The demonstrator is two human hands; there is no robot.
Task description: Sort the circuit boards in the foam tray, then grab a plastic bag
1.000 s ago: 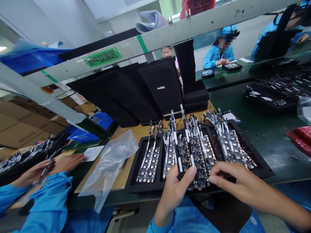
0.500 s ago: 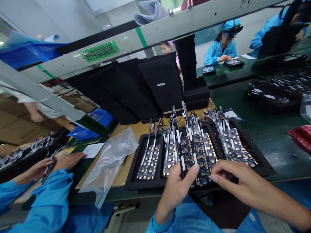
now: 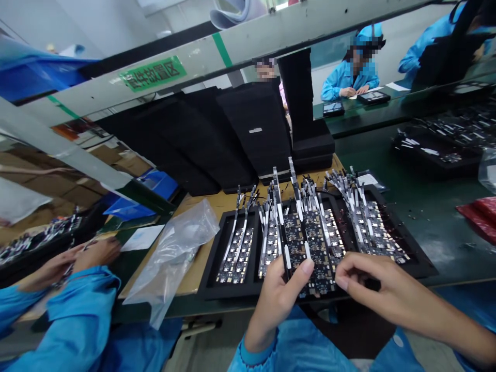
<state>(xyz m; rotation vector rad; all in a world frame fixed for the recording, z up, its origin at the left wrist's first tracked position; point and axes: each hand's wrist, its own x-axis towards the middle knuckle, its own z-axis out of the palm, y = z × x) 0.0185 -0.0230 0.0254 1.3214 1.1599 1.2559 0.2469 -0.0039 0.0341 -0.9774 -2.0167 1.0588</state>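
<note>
The left hand's (image 3: 277, 293) fingers gripped the circuit board (image 3: 316, 248), held over the black tray's (image 3: 211, 290) six o'clock side, its thin strips (image 3: 280, 213) rising toward twelve. The right hand (image 3: 377, 283) curled at the board's four o'clock edge; whether it pinched anything, I couldn't tell. Tilting might have snagged the strips on the crowded ones behind. The tray lay near the tabletop's (image 3: 449, 253) front edge; a plastic bag (image 3: 180, 243) took up nine o'clock, while three offered more room.
</note>
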